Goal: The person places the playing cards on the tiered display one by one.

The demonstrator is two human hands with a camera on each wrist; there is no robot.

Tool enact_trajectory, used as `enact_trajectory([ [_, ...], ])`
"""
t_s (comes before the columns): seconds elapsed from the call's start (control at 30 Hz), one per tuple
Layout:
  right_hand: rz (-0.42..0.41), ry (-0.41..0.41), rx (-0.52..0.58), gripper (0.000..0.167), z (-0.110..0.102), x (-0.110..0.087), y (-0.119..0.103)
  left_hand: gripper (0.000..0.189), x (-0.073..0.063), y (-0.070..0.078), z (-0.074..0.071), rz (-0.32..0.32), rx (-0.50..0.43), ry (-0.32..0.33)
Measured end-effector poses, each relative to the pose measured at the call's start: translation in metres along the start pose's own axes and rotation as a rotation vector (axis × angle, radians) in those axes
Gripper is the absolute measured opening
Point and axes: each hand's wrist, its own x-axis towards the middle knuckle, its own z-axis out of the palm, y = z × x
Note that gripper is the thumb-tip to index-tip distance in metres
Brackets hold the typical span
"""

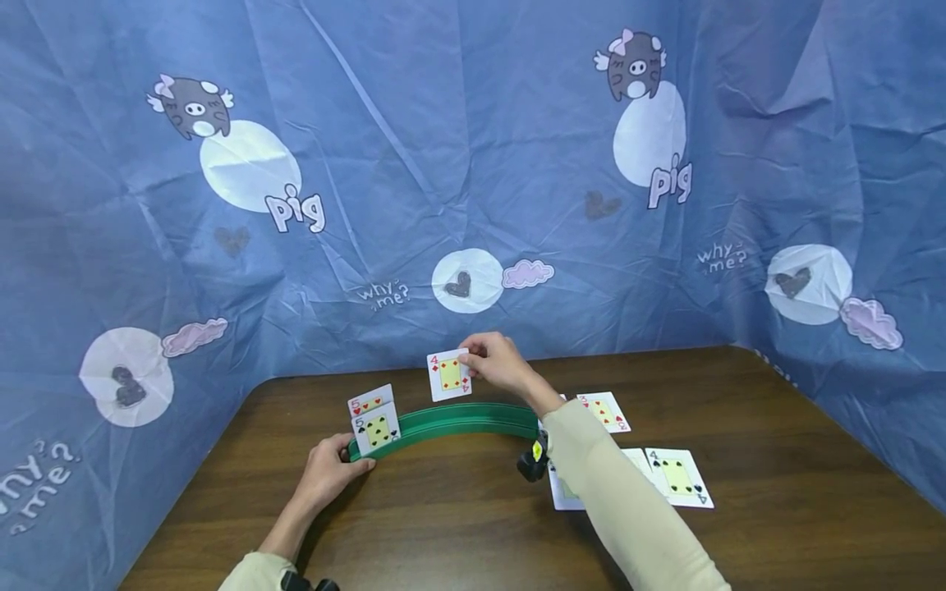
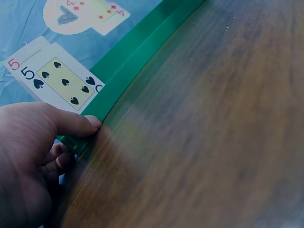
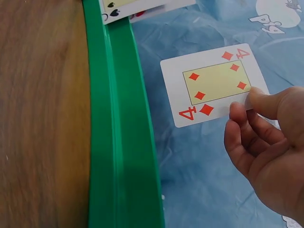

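Note:
A curved green card holder (image 1: 466, 419) stands on the wooden table. My left hand (image 1: 325, 476) grips its left end, the thumb (image 2: 90, 122) on the front face. In the holder at that end are two upright cards, the five of spades (image 1: 378, 432) in front of the five of hearts (image 1: 367, 402). With thumb and fingers my right hand (image 1: 498, 361) pinches the four of diamonds (image 1: 449, 376) by its right edge. That card is held up above the middle of the holder, its face toward me, apart from the green rim (image 3: 142, 95) in the right wrist view.
On the table (image 1: 443, 525) to the right lie several face-up cards, among them the four of spades (image 1: 678, 478) and a red-suit card (image 1: 602, 412). My right sleeve (image 1: 621, 501) partly covers others. A blue printed cloth (image 1: 458, 164) hangs around the table's back and sides.

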Motion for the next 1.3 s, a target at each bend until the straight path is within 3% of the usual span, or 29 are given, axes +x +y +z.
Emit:
enact_trajectory([
  [0.8,-0.015,-0.057,0.023,0.013,0.036,0.009,-0.011,0.039,0.0,0.0,0.0,0.002,-0.007,0.01],
  [1.3,0.002,-0.074,0.018,0.014,0.042,0.007,-0.012,0.042,0.002,0.001,-0.001,-0.032,-0.016,-0.014],
])
